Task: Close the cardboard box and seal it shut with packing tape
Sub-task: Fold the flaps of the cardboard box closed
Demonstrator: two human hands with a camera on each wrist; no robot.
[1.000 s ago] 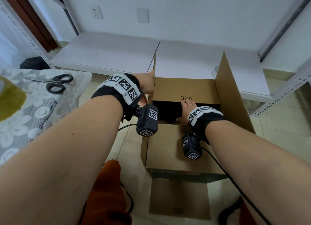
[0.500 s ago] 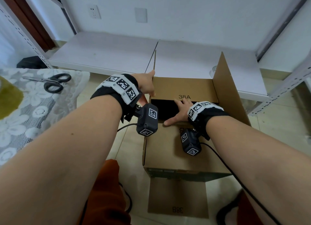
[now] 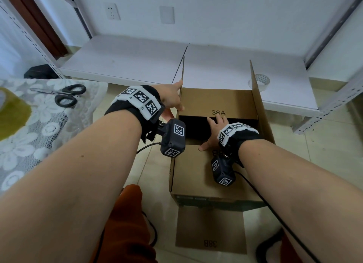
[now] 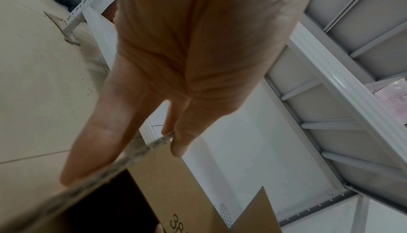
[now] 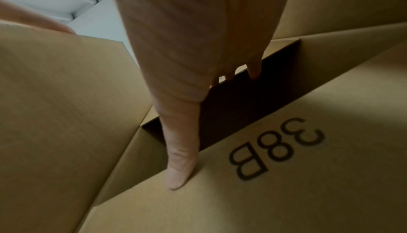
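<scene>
Brown corrugated cardboard box (image 3: 212, 172) sits on the tiled floor at centre, its two short flaps, printed 38A and 38B, folded in with a dark gap between them. The right hand (image 3: 215, 131) lies spread across that gap, fingers straight and wide, thumb (image 5: 178, 170) pressing the 38B flap. At ten o'clock of it, the left hand (image 3: 171, 97) pinches the upright left flap (image 4: 123, 156) between thumb and fingers. A roll of packing tape (image 3: 260, 82) stands on the white shelf at one o'clock, scissors (image 3: 64, 94) at nine o'clock on a lace cloth.
</scene>
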